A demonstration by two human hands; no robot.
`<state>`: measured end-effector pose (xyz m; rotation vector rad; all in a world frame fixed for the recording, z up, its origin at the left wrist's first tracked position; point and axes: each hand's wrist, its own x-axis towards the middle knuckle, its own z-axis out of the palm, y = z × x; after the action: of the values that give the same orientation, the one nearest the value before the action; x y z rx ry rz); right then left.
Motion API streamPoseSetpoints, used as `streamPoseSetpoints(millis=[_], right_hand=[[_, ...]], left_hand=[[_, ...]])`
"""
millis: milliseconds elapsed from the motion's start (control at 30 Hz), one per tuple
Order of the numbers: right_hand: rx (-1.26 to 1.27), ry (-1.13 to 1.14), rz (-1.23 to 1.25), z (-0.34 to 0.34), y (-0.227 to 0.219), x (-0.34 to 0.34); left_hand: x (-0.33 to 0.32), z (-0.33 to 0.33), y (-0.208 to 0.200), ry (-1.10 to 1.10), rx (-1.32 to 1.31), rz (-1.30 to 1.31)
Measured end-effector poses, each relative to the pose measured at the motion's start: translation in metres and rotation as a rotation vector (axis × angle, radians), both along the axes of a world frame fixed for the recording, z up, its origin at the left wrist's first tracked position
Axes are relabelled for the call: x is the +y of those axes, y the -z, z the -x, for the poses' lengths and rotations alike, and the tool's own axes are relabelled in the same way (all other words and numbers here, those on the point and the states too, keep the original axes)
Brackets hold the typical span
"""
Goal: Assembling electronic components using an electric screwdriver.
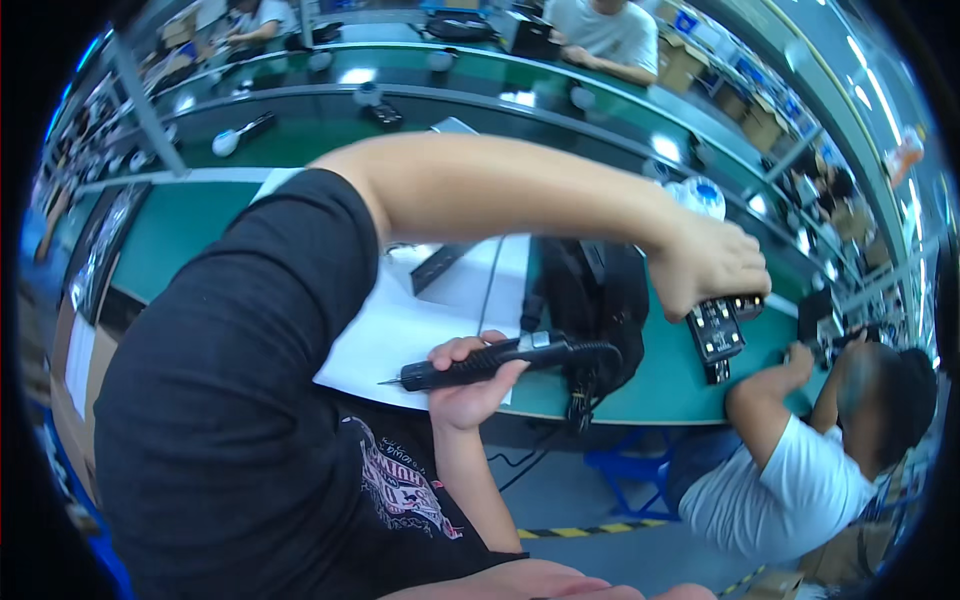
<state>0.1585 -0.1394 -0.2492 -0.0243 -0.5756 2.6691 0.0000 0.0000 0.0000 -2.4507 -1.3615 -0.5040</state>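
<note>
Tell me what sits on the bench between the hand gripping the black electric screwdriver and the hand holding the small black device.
In the head view, a black bag sits between the right hand with the screwdriver and the left hand with the device.

The scene is brightly and evenly lit from overhead — white patches of glare sit on the glossy green desk [300, 140] and along the belt behind it. Shadows are soft and short. The fisheye lens bends straight edges hard toward the rim, where a black vignette closes in. The centre is fairly sharp — the far edges smear and show slight colour fringing.
</note>
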Motion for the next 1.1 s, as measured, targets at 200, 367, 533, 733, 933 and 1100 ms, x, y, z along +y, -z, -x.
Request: streamPoseSetpoints(millis=[200,367,533,733,933,1100], right_hand=[[-0.027,0.047,0.068,0.005,-0.01,-0.014],[-0.033,0.076,0.057,0.007,-0.013,-0.013],[-0.051,0.089,0.001,0.01,-0.018,-0.013],[-0.088,0.088,-0.039,0.013,-0.013,-0.011],[-0.139,0.112,-0.065,0.02,-0.015,-0.012],[-0.132,0.074,-0.106,0.02,-0.014,-0.01]], left_hand=[[-0.191,0.056,-0.048,-0.378,0.197,-0.005],[-0.354,0.081,-0.009,-0.845,0.199,0.259],[-0.446,0.069,0.079,-0.967,0.023,0.731],[-0.461,0.07,0.123,-0.816,0.133,0.74],[-0.461,0.101,0.134,-0.738,0.403,0.706],[-0.501,0.101,0.137,-0.757,0.455,0.362]])
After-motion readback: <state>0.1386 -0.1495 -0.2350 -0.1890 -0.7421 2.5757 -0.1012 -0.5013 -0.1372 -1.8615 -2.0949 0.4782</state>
